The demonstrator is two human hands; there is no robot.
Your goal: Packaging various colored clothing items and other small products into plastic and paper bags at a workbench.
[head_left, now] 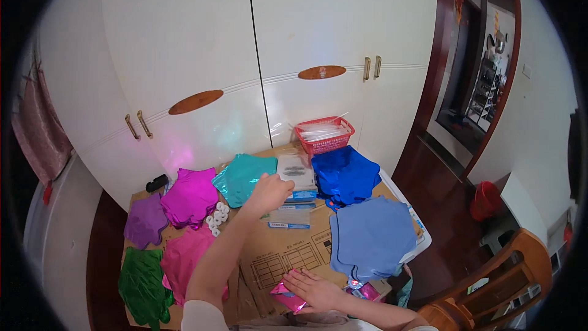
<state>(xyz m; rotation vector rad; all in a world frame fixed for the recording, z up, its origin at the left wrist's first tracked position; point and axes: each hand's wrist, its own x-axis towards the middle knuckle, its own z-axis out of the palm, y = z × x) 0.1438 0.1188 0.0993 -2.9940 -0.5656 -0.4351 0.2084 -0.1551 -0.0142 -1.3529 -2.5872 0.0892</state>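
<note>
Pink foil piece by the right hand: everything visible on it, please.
The pink foil piece is bright and glossy, like thin metallic film, with angular edges and pale highlights. It lies roughly flat on the brown cardboard, near the person. The right hand rests over it, fingers spread low, hiding part; full outline and any folds can't be told.

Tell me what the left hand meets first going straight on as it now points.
The left hand would likely meet the stack of clear plastic packets first; depth is unclear, so it may touch them or hover just above.
</note>
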